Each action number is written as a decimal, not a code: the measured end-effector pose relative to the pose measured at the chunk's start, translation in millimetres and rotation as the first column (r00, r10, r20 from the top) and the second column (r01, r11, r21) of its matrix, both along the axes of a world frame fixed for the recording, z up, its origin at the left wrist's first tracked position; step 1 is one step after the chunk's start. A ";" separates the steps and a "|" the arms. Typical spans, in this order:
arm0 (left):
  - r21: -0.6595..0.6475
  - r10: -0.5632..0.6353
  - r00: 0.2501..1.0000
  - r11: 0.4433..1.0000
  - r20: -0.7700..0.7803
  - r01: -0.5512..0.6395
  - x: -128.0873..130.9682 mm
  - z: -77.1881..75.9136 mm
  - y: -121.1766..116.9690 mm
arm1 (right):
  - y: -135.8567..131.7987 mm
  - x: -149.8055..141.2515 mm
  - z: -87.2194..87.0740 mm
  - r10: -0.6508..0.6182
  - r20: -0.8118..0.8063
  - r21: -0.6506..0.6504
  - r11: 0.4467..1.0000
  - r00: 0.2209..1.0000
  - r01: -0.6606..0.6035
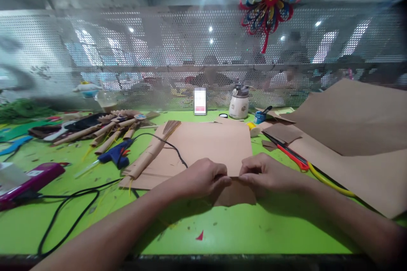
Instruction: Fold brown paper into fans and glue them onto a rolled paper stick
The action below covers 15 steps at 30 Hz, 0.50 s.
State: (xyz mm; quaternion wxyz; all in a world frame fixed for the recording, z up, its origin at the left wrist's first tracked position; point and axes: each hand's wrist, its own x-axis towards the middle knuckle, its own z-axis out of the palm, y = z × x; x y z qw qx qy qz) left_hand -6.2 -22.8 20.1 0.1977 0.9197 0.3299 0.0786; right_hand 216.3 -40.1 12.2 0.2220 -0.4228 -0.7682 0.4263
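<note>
My left hand (210, 178) and my right hand (265, 171) come together near the middle of the table, fingers closed in a pinch. Between them they grip the top edge of a small piece of brown paper (234, 194), whose lower part shows beneath the fingers. Behind it lies a larger sheet of brown paper (210, 144). A rolled paper tube with a fringed end (151, 154) rests on that sheet's left side. The fingertips partly hide how the held edge is folded.
To the left are a blue glue gun (116, 154), a black cord (66, 199), a purple power strip (34, 184) and several paper rolls (108, 133). On the right lie red-handled scissors (294, 159), a yellow thread spool (253, 129) and large brown paper (356, 123). A bottle (239, 103) stands behind.
</note>
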 end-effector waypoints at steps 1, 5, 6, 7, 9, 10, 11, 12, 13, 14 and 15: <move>-0.005 -0.007 1.000 1.000 -0.002 0.007 -0.4 0.3 -0.6 | 0.9 0.6 -0.2 0.008 0.006 0.005 1.000 1.000 -0.008; -0.054 -0.034 0.999 0.998 -0.002 0.034 -1.2 -2.5 -1.3 | 4.2 4.7 -1.9 0.076 0.023 -0.044 0.996 0.997 -0.075; -0.072 -0.044 0.999 0.996 -0.001 0.044 -1.1 -3.6 -1.1 | 4.4 5.5 -1.9 0.096 0.023 -0.060 0.994 0.995 -0.094; -0.093 -0.055 0.998 0.994 0.006 0.055 -0.9 -4.4 -0.7 | 4.1 5.9 -1.7 0.112 0.026 -0.062 0.992 0.993 -0.110; -0.143 -0.075 0.996 0.986 0.039 0.080 -0.3 -5.2 -0.1 | 2.3 5.0 -0.1 0.130 0.045 0.003 0.992 0.991 -0.130; -0.168 -0.083 0.995 0.982 0.062 0.092 0.1 -4.9 0.0 | 1.0 3.8 1.0 0.132 0.059 0.059 0.989 0.989 -0.136; -0.191 -0.087 0.993 0.976 0.085 0.101 0.4 -4.3 0.0 | -0.4 2.4 2.2 0.128 0.072 0.120 0.983 0.989 -0.136; -0.214 -0.087 0.991 0.971 0.103 0.107 0.4 -3.3 -0.1 | -1.7 1.1 3.1 0.120 0.085 0.174 0.976 0.989 -0.134; -0.237 -0.085 0.990 0.965 0.115 0.111 0.2 -2.1 -0.2 | -2.6 0.1 3.8 0.109 0.095 0.213 0.969 0.989 -0.127; -0.260 -0.083 0.989 0.959 0.121 0.112 -0.2 -0.9 -0.2 | -3.1 -0.6 4.2 0.096 0.104 0.235 0.965 0.990 -0.119; -0.282 -0.081 0.989 0.953 0.121 0.112 -0.9 0.2 -0.1 | -3.1 -0.6 4.2 0.082 0.112 0.243 0.964 0.990 -0.107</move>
